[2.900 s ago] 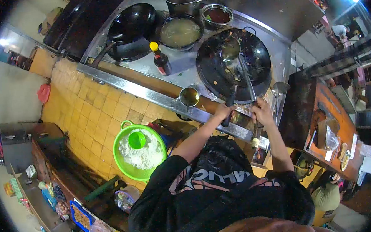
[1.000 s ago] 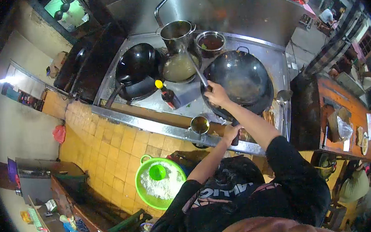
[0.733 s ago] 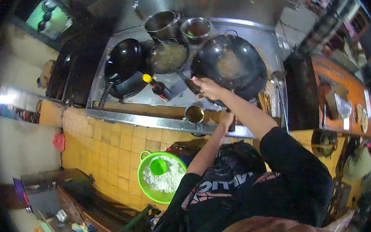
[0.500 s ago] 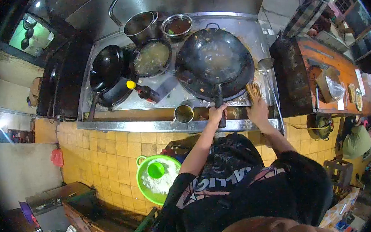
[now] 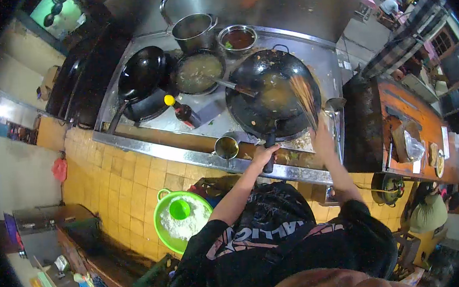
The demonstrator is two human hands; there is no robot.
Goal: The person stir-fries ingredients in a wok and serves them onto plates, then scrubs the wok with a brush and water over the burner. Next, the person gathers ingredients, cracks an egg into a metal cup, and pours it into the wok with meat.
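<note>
My left hand (image 5: pixel 265 154) is wrapped round the handle (image 5: pixel 269 140) of a black wok (image 5: pixel 246 115). Cloudy, brownish liquid (image 5: pixel 278 92) with small bits lies in the wok. In my right hand (image 5: pixel 323 139) is a bamboo wok brush (image 5: pixel 303 94), its bristles over the right inner side of the wok. Whether the bristle tips touch the wok is hard to tell. A utensil with a metal shaft and dark handle (image 5: pixel 244 90) reaches from a pan of broth (image 5: pixel 200 71) over the wok's left rim.
Left of the wok stand a yellow-capped bottle (image 5: pixel 184 113), a tilted black wok (image 5: pixel 141 75) and a small metal pot (image 5: pixel 226 147). Behind are a deep pot (image 5: pixel 193 30) and a bowl of dark sauce (image 5: pixel 238 38). A ladle (image 5: pixel 336 104) lies right; a green basin (image 5: pixel 166 232) is below.
My right hand has lifted the bamboo brush from beside the wok's lower right rim to over its inside. My left hand keeps its grip on the handle. The camera view has tilted.
</note>
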